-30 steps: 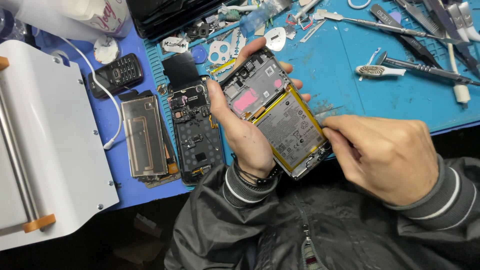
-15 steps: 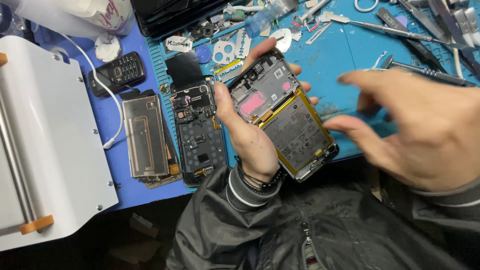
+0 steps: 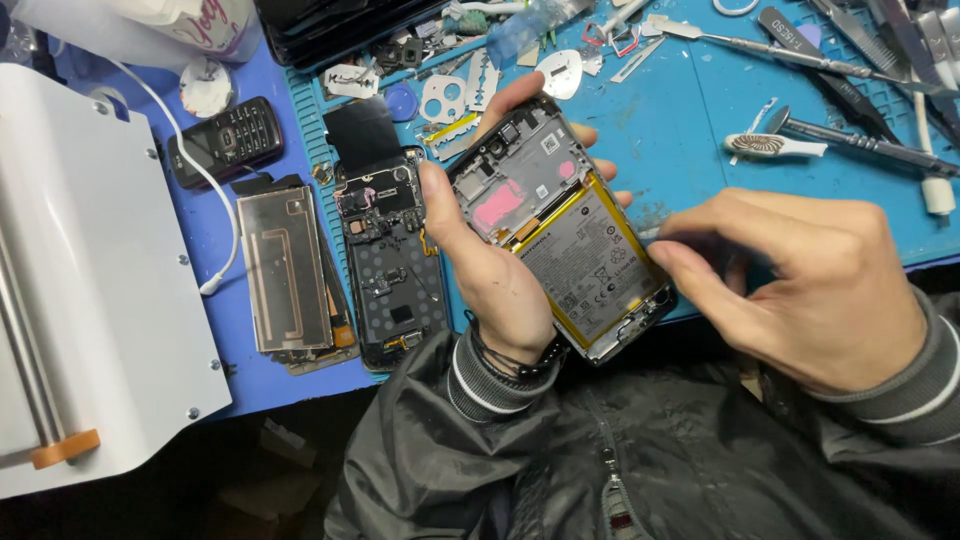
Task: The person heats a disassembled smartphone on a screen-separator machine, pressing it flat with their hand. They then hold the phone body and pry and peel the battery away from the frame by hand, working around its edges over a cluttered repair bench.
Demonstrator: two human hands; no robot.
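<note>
Our left hand (image 3: 500, 285) grips an opened phone (image 3: 560, 225) with its back off, held up above the blue desk (image 3: 690, 130). We can see its grey battery (image 3: 590, 265) and a pink patch inside. Our right hand (image 3: 800, 285) sits just beside the phone's lower edge, fingers pinched together near it; we cannot tell if they hold anything. Another opened phone (image 3: 390, 265) lies flat on the desk to the left, next to a shiny back cover (image 3: 285, 270). A small black phone with buttons (image 3: 225, 140) rests farther up. A white machine (image 3: 80, 290) stands at the far left.
</note>
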